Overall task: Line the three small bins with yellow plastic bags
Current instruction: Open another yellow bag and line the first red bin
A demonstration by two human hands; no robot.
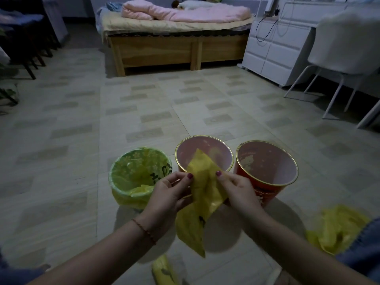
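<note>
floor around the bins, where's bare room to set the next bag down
Bare tile runs from the three bins to the bed, and left of the lined bin. It is crowded near the person: both hands hold a yellow bag over the middle bin, and loose bags lie right.

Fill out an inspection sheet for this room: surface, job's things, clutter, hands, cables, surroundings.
Surface: tiled floor, dimly lit.
Job's things: left bin already lined in yellow; middle bin and right bin unlined; yellow bag held over the middle bin, not yet opened.
Clutter: crumpled yellow plastic on the floor at right; bag roll near the bottom edge.
Hands: left hand and right hand each pinch the bag.
Cables: black cable hanging over the white drawers.
Surroundings: bed with pink quilt, white chair, dark furniture at left.
</note>
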